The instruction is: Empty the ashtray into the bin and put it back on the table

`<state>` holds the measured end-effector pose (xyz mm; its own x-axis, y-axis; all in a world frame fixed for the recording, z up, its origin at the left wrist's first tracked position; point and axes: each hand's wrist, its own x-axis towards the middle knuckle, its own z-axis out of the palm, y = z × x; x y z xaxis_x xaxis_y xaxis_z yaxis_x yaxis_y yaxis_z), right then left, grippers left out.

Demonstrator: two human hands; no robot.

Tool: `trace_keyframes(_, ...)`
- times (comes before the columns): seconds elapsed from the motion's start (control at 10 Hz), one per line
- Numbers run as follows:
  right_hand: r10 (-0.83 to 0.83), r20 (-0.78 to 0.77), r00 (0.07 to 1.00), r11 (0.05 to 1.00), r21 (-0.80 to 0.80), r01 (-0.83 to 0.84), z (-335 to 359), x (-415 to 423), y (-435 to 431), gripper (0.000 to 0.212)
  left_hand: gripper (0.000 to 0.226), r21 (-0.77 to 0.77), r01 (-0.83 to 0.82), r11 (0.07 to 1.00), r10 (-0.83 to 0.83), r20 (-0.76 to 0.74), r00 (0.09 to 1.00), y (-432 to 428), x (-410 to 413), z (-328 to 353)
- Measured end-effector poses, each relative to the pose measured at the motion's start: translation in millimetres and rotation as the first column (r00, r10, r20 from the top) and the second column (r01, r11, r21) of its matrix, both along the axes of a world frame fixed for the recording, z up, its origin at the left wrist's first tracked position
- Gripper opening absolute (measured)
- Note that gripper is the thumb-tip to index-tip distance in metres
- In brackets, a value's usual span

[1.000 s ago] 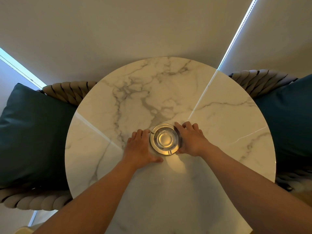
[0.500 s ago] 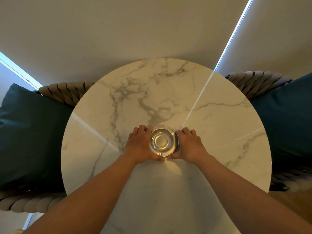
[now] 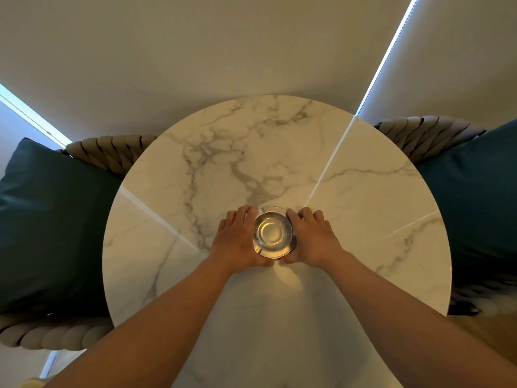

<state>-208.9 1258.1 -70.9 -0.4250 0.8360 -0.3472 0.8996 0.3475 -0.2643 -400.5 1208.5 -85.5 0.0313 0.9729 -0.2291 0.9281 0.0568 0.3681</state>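
Note:
A round, shiny metal ashtray (image 3: 272, 233) sits near the middle of a round white marble table (image 3: 363, 197). Its bowl looks bare and reflects light. My left hand (image 3: 237, 238) cups its left side, fingers along the rim and thumb under the near edge. My right hand (image 3: 312, 238) cups its right side the same way. Both thumbs nearly meet in front of the ashtray. No bin is in view.
A woven rope chair with a dark teal cushion (image 3: 50, 225) stands at the table's left. A second such chair with a teal cushion (image 3: 475, 203) stands at the right. Pale blinds (image 3: 223, 51) hang right behind the table. Wooden floor (image 3: 492, 337) shows at the lower right.
Both hands have closed in around the ashtray from resting flat beside it. The ashtray and hands sit slightly farther from me on the table than a second ago.

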Motion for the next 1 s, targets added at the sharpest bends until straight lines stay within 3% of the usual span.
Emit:
trace_keyframes(0.2, -0.009, -0.010, 1.000, 0.999, 0.033, 0.009, -2, -3, -3, 0.108, 0.124, -0.016, -0.028, 0.999, 0.027, -0.071, 0.997, -3, -3, 0)
trace_keyframes(0.6, 0.025, -0.065, 0.998, 0.999, 0.037, -0.022, -2, 0, -8, 0.114, 0.118, -0.003, -0.042, 0.999, 0.042, -0.051, 0.998, -4, -3, 2)
trace_keyframes(1.0, -0.026, -0.063, 0.998, 0.999, -0.024, 0.024, 10, 16, -13, 0.117, 0.134, -0.092, -0.098, 0.991, 0.103, 0.050, 0.993, -24, -14, 13)
